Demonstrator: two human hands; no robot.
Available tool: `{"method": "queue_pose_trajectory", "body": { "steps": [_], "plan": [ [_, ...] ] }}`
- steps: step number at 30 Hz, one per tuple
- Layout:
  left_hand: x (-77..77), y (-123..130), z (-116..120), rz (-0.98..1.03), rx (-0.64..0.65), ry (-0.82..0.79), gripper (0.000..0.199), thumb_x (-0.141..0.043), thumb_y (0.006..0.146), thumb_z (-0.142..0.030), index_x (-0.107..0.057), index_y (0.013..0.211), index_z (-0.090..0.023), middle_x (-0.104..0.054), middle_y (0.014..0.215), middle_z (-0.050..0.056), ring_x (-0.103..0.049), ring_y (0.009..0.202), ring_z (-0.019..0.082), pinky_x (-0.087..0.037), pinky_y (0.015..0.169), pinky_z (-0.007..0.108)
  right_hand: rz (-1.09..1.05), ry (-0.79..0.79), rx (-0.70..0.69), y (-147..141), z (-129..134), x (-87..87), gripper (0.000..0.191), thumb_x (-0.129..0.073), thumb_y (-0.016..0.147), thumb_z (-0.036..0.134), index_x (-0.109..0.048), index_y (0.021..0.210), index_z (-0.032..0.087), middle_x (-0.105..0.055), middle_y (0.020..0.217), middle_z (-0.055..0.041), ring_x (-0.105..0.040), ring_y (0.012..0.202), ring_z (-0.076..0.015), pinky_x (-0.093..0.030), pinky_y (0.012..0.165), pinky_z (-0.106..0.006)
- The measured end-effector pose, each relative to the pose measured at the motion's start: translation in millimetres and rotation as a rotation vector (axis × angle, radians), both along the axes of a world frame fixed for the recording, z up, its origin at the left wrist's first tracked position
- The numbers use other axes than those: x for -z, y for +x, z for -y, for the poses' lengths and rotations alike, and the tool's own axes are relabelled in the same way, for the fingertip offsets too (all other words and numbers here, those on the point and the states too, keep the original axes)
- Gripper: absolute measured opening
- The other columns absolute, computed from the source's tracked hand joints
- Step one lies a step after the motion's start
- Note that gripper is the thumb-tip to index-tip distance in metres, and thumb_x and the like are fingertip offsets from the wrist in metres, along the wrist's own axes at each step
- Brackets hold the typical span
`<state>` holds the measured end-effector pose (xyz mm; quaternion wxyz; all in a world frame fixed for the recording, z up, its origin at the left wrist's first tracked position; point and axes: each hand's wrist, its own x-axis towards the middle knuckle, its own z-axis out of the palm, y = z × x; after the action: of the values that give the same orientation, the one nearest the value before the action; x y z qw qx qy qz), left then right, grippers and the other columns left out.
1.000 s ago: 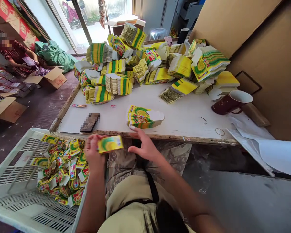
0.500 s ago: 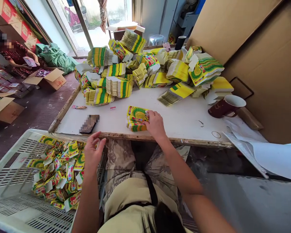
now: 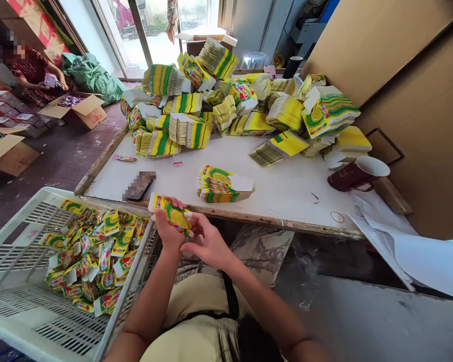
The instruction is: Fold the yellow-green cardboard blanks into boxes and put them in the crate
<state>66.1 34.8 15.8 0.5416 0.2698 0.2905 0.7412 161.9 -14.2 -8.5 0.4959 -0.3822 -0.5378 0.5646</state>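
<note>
My left hand (image 3: 168, 229) is wrapped round a yellow-green carton (image 3: 172, 213), held just off the table's front edge. At the carton's right end, my right hand (image 3: 207, 239) has its thumb and fingers apart; the fingertips touch or nearly touch that end. On the white table (image 3: 287, 191) behind my hands lies a small fanned stack of flat cartons (image 3: 219, 185). Farther back is a large heap of bundled flat cartons (image 3: 189, 130). To my left a white plastic crate (image 3: 13, 296) holds several yellow-green cartons (image 3: 104, 256).
A phone (image 3: 139, 186) lies near the table's front left. A dark red mug (image 3: 347, 175) stands at the right, before large cardboard sheets (image 3: 419, 125). White paper (image 3: 430, 261) overhangs the right edge. At the far left, a person (image 3: 30, 75) sits beside an open box (image 3: 88, 113).
My right hand has come from the small stack toward me and left. A carton is now in my left hand, which was empty and has moved right. The view has shifted slightly.
</note>
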Motion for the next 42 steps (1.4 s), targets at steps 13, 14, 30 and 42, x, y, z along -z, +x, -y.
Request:
{"method": "queue_pose_trajectory", "body": {
  "steps": [13, 14, 30, 42],
  "plan": [
    [23.7, -34, 10, -0.56, 0.061, -0.061, 0.044, -0.074, 0.078, -0.046, -0.065, 0.113, -0.022, -0.071, 0.11, 0.008, -0.066, 0.103, 0.022, -0.05, 0.094, 0.035, 0.303, 0.31, 0.47, 54, -19, 2.5, 0.016, -0.069, 0.084, 0.033, -0.068, 0.074, 0.021, -0.065, 0.069, 0.0004, -0.056, 0.064, -0.0157, -0.046, 0.061, -0.029],
    [17.4, -41, 10, -0.607, 0.059, 0.005, 0.052, -0.072, 0.079, -0.051, -0.061, 0.122, -0.023, -0.067, 0.119, 0.01, -0.064, 0.111, 0.024, -0.049, 0.098, 0.037, 0.407, 0.41, 0.512, 59, -18, 0.3, 0.012, -0.067, 0.087, 0.028, -0.069, 0.076, 0.022, -0.068, 0.074, -0.0007, -0.059, 0.071, -0.0173, -0.048, 0.068, -0.031],
    [19.1, -23, 24, -1.528, 0.308, 0.225, 0.071, -0.078, 0.073, -0.039, -0.044, 0.134, -0.024, -0.061, 0.124, 0.01, -0.06, 0.113, 0.027, -0.049, 0.097, 0.042, 0.034, 0.027, 0.354, 39, -2, 4.1, 0.057, -0.059, 0.089, 0.05, -0.049, 0.138, 0.023, -0.053, 0.143, -0.0108, -0.051, 0.131, -0.0271, -0.043, 0.109, -0.044],
    [21.4, -15, 30, -1.628, 0.391, 0.357, 0.066, -0.072, 0.079, -0.031, -0.039, 0.136, -0.029, -0.057, 0.123, 0.007, -0.064, 0.107, 0.024, -0.054, 0.085, 0.036, -0.123, -0.149, 0.212, 42, -6, 15.7, 0.044, -0.067, 0.084, 0.054, -0.067, 0.115, 0.023, -0.071, 0.121, -0.008, -0.064, 0.114, -0.0269, -0.05, 0.102, -0.044]
  ]
}}
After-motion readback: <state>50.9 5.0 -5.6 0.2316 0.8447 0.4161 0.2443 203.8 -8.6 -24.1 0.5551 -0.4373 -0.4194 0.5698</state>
